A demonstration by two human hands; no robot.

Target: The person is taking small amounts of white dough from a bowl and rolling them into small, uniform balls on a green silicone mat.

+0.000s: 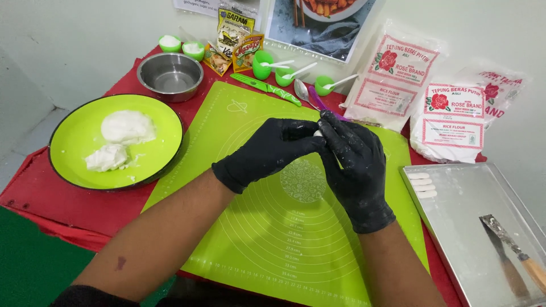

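Note:
Both my hands wear black gloves dusted with flour and meet above the green silicone mat [284, 227]. My left hand [270, 150] and my right hand [352, 165] pinch a small piece of white dough [318, 133] between their fingertips; most of it is hidden by the fingers. On a round green plate [74, 136] at the left lie two lumps of white dough [126, 126]. Three small shaped dough pieces [422, 185] sit in a row at the near left corner of a metal tray [472, 204] on the right.
A scraper with a wooden handle [515, 250] lies on the tray. Behind the mat are a steel bowl [169, 74], a green knife [265, 88], small green cups with white spoons [282, 71], seasoning packets [234, 34] and bags of flour [392, 77].

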